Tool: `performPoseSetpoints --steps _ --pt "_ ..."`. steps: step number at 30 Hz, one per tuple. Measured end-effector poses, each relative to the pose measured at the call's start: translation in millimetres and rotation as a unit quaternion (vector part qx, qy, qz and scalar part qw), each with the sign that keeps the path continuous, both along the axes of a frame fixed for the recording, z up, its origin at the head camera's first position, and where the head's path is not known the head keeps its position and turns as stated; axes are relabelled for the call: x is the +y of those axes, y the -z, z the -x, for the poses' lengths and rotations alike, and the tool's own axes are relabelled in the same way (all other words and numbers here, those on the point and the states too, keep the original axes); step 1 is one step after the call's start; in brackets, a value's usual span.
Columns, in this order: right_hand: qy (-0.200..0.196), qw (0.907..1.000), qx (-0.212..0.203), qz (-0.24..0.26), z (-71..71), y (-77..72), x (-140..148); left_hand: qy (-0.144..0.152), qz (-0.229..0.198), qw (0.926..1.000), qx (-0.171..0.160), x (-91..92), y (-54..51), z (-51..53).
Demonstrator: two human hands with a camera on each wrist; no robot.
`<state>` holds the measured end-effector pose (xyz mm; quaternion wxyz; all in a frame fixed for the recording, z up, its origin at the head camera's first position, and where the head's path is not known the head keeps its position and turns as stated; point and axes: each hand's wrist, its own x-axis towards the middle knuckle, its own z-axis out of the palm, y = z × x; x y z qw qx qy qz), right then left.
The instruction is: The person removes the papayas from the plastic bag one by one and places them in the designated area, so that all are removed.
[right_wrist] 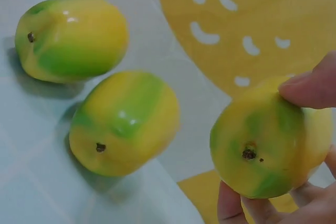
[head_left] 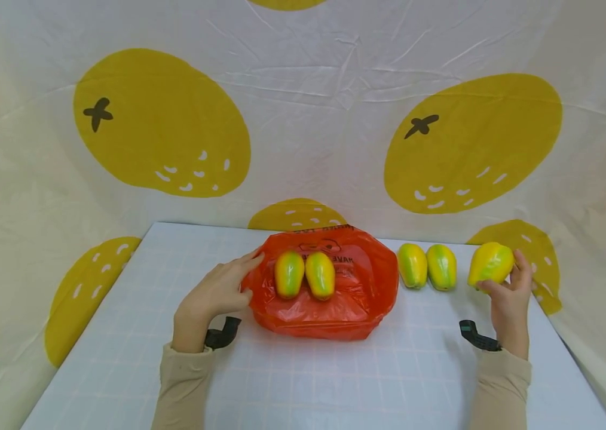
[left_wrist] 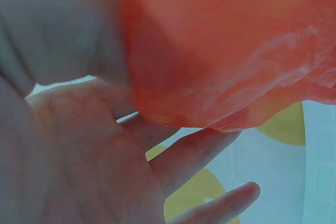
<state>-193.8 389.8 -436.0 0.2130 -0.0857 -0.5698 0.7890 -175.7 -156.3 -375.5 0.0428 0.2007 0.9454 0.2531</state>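
- A person's right hand [head_left: 513, 298] holds a glossy yellow-and-green oval fruit [head_left: 490, 264] at the far right of the table [head_left: 357, 376]; its grip is spread only to the fruit's width, thumb on one side and fingers on the other.
- That fruit appears near the table's far right corner; I cannot tell whether it touches the surface. In the right wrist view its dark stem mark faces the camera.
- The left hand [head_left: 217, 289] touches the left edge of a red translucent plastic bag [head_left: 324, 328]; its grip is loose, thumb and fingers apart. In the left wrist view the fingers are spread and the red plastic hides the thumb's tip.
- The bag lies on the middle of the table, dark printing on its far part. Two matching fruits [head_left: 289, 275] lie side by side within its outline, uncovered from above; whether inside or on top, I cannot tell.
- Another matching pair [head_left: 441, 267] rests on the table, between the bag and the right hand, the left one just beside the bag's edge.
- Behind rises a white cloth printed with large yellow fruit shapes [head_left: 314, 137].
- Beige sleeves [head_left: 502, 382] cover both forearms.
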Motion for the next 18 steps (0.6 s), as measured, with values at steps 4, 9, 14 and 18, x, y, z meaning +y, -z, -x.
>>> performPoseSetpoints --steps 4,9,14,18 --pt "0.016 0.9994 -0.029 -0.012 4.0 1.1 0 0.001 -0.002 1.0000 0.001 -0.4 0.1 0.3" --pt "0.030 0.9954 -0.072 -0.056 10.7 3.0 5 0.001 -0.001 1.0000 0.001 0.1 0.8 0.4" --pt "0.009 0.9832 -0.119 -0.138 18.9 7.5 18 -0.002 0.000 1.0000 -0.001 0.0 0.7 0.0" --pt "-0.017 0.9653 -0.158 -0.207 24.3 13.6 30 -0.007 0.000 1.0000 -0.005 -0.1 0.4 -0.7"
